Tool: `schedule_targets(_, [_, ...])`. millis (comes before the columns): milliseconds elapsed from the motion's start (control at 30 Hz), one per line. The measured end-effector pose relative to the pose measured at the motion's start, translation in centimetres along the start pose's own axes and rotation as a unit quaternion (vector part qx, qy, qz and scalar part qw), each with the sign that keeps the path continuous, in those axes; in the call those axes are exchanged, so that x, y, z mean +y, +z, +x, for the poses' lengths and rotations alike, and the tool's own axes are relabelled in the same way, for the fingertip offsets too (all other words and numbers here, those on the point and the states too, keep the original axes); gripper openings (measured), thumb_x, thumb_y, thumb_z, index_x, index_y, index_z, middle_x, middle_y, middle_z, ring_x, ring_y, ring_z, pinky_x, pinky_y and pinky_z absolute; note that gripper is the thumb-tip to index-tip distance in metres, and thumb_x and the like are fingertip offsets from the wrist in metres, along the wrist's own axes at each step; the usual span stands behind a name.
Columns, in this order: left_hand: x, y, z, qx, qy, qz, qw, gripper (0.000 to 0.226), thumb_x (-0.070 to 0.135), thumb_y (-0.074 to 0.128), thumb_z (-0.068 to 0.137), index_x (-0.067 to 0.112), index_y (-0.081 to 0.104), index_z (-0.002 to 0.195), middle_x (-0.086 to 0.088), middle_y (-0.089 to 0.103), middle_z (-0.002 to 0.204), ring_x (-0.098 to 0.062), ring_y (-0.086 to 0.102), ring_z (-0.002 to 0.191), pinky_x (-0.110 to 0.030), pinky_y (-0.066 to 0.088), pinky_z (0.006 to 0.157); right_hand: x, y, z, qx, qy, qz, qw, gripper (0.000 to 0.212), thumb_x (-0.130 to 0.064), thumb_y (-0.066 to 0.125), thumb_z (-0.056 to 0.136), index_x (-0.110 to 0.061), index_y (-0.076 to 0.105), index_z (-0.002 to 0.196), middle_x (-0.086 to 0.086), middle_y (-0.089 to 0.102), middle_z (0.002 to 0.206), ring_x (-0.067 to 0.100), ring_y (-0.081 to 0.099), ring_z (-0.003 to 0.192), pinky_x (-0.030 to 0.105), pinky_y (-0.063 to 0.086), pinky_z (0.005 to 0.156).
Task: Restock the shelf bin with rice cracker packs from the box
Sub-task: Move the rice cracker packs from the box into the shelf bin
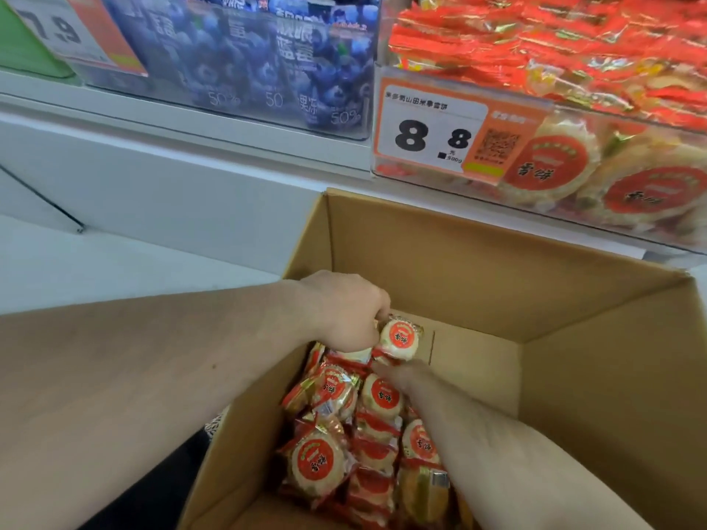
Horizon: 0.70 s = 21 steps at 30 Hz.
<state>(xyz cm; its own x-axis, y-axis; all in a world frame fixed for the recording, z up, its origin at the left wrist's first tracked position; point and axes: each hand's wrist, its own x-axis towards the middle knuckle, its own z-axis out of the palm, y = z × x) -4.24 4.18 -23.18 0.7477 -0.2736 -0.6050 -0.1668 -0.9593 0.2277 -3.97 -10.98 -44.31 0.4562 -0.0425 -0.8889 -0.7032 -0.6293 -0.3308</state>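
An open cardboard box (478,262) is seen below a white shelf (172,147), its flaps standing up and its near left part filled with a heap of rice cracker packs (355,434), each a round pale cracker in clear wrap with a red disc label. The far right part of the box floor is bare cardboard.

Both forearms are reached into the box from the near side. The left hand (344,311) is lowered over the far end of the heap, knuckles up, with its fingers curled down onto the packs; one upright pack (399,338) is seen touching its fingertips, and seems to be gripped at its edge. The right hand (401,374) is pushed in just below that pack, among the heap; its fingers are hidden by the packs and blurred, so it cannot be told whether they are spread or closed round anything.

On the shelf above the box, to the right, a clear shelf bin (612,219) is piled with the same red packs (554,63). A price tag (432,137) reading 8.8 is fixed to its front. To its left, a second clear bin (248,55) is filled with blue pouches, and a further price card (72,28) is seen at the far left
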Motion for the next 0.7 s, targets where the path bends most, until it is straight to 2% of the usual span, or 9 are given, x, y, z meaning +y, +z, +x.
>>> schedule_targets(133, [-0.1, 0.4, 0.1, -0.014, 0.002, -0.014, 1.000, 0.041, 0.032, 0.052, 0.092, 0.028, 0.051, 0.133, 0.004, 0.058, 0.127, -0.017, 0.054, 0.113, -0.039, 0.050, 0.093, 1.8, 0.9, -0.1, 0.014, -0.006, -0.062, 0.998, 0.068, -0.042, 0.091, 0.062, -0.015, 0.063, 0.118, -0.001, 0.069, 0.113, 0.017, 0.066, 0.103, 0.023, 0.050, 0.087])
schedule_targets(233, [0.2, 0.8, 0.1, -0.022, 0.009, -0.014, 1.000, 0.040, 0.029, 0.052, 0.091, 0.028, 0.052, 0.131, 0.004, 0.059, 0.126, -0.018, 0.056, 0.112, -0.039, 0.050, 0.093, 2.6, -0.6, -1.4, 0.066, -0.028, -0.185, 0.980, 0.057, -0.046, 0.084, 0.071, -0.017, 0.062, 0.115, 0.001, 0.068, 0.114, 0.018, 0.065, 0.104, 0.024, 0.051, 0.079])
schedule_targets(300, [0.3, 0.9, -0.1, -0.025, 0.006, -0.018, 0.999, 0.041, 0.028, 0.052, 0.090, 0.027, 0.052, 0.131, 0.004, 0.059, 0.125, -0.018, 0.056, 0.110, -0.038, 0.051, 0.092, 2.8, -2.0, -2.2, 0.079, -0.027, -0.187, 0.979, 0.050, -0.042, 0.083, 0.074, -0.014, 0.062, 0.109, 0.002, 0.069, 0.110, 0.019, 0.067, 0.100, 0.026, 0.055, 0.080])
schedule_targets(367, [0.4, 0.9, -0.3, -0.023, 0.000, -0.033, 0.999, 0.043, 0.027, 0.052, 0.090, 0.026, 0.051, 0.133, 0.003, 0.059, 0.124, -0.018, 0.057, 0.108, -0.038, 0.052, 0.091, 2.9, -3.2, -2.6, 0.046, -0.034, -0.062, 0.996, 0.045, -0.035, 0.083, 0.077, -0.008, 0.065, 0.107, 0.004, 0.074, 0.097, 0.015, 0.071, 0.081, 0.026, 0.058, 0.067])
schedule_targets(433, [0.6, 1.0, -0.5, -0.008, -0.014, -0.064, 0.998, 0.048, 0.029, 0.055, 0.090, 0.022, 0.047, 0.137, 0.000, 0.058, 0.126, -0.019, 0.057, 0.109, -0.038, 0.052, 0.091, 2.0, -4.3, -3.8, -0.041, -0.069, 0.108, 0.991, 0.031, -0.020, 0.078, 0.083, -0.005, 0.066, 0.108, 0.004, 0.075, 0.082, 0.011, 0.069, 0.065, 0.021, 0.050, 0.055])
schedule_targets(500, [0.8, 1.1, -0.7, 0.017, -0.046, -0.113, 0.992, 0.064, 0.040, 0.061, 0.087, 0.015, 0.037, 0.141, -0.005, 0.055, 0.127, -0.021, 0.058, 0.108, -0.038, 0.053, 0.089, 0.6, -5.4, -5.2, -0.124, -0.115, 0.229, 0.959, 0.033, -0.018, 0.076, 0.081, -0.008, 0.065, 0.110, 0.004, 0.075, 0.085, 0.014, 0.068, 0.071, 0.026, 0.047, 0.061])
schedule_targets(567, [0.9, 1.2, -1.0, 0.014, -0.083, -0.181, 0.980, 0.081, 0.049, 0.069, 0.080, 0.013, 0.030, 0.141, -0.005, 0.057, 0.121, -0.020, 0.062, 0.099, -0.037, 0.055, 0.083, -1.2, -6.0, -6.8, -0.196, -0.176, 0.273, 0.925, 0.040, -0.021, 0.077, 0.071, -0.011, 0.062, 0.107, 0.005, 0.073, 0.088, 0.016, 0.066, 0.076, 0.029, 0.047, 0.069])
schedule_targets(667, [0.7, 1.0, -1.0, 0.026, -0.084, -0.245, 0.965, 0.077, 0.033, 0.078, 0.075, 0.014, 0.034, 0.135, -0.002, 0.062, 0.108, -0.019, 0.064, 0.093, -0.036, 0.058, 0.079, -3.5, -6.3, -8.5, -0.263, -0.218, 0.306, 0.889, 0.044, -0.028, 0.080, 0.067, -0.009, 0.064, 0.103, 0.010, 0.071, 0.095, 0.021, 0.065, 0.085, 0.035, 0.051, 0.081])
schedule_targets(700, [0.5, 0.8, -1.0, 0.042, -0.081, -0.244, 0.965, 0.075, 0.027, 0.079, 0.076, 0.016, 0.035, 0.136, -0.002, 0.060, 0.110, -0.019, 0.063, 0.096, -0.035, 0.057, 0.079, -4.1, -6.3, -8.7, -0.258, -0.212, 0.298, 0.894, 0.040, -0.034, 0.076, 0.073, -0.010, 0.066, 0.103, 0.010, 0.071, 0.096, 0.022, 0.065, 0.086, 0.035, 0.052, 0.082])
